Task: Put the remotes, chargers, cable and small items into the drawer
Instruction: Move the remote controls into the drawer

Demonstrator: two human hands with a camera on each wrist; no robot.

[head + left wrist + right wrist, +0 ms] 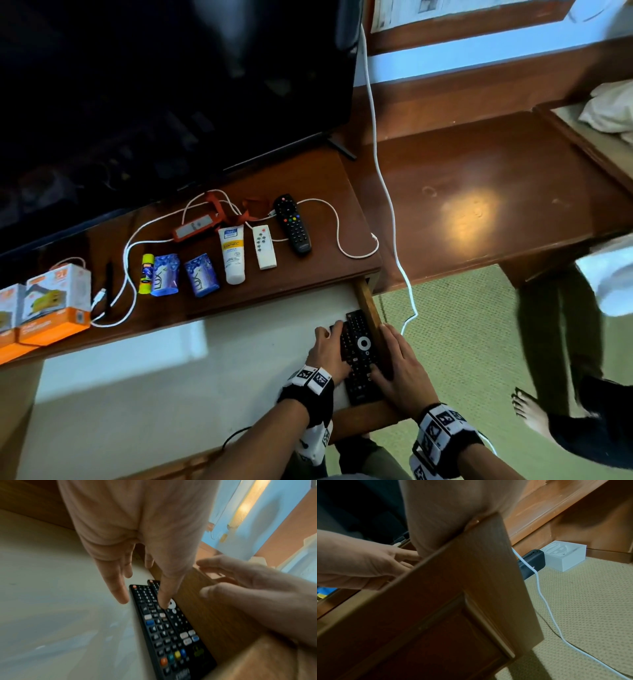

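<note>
Two black remotes point(358, 356) lie side by side in the open drawer point(368, 301), against its right wall. Left hand point(329, 353) has straight fingers resting on them; right hand point(404, 370) lies flat over the wall, holding nothing. Nudge them flush, parallel, leaving room. Other remotes, cable point(342, 240) wait on top.

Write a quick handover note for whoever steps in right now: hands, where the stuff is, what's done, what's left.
Left hand: open, fingers resting on the two black remotes lying side by side against the right wall of the open drawer.
Right hand: open, resting on that drawer wall.
Done: those two remotes are in.
Left on the stand: black remote, white remote, white cable, orange boxes, tube, two blue packets, glue stick.
</note>
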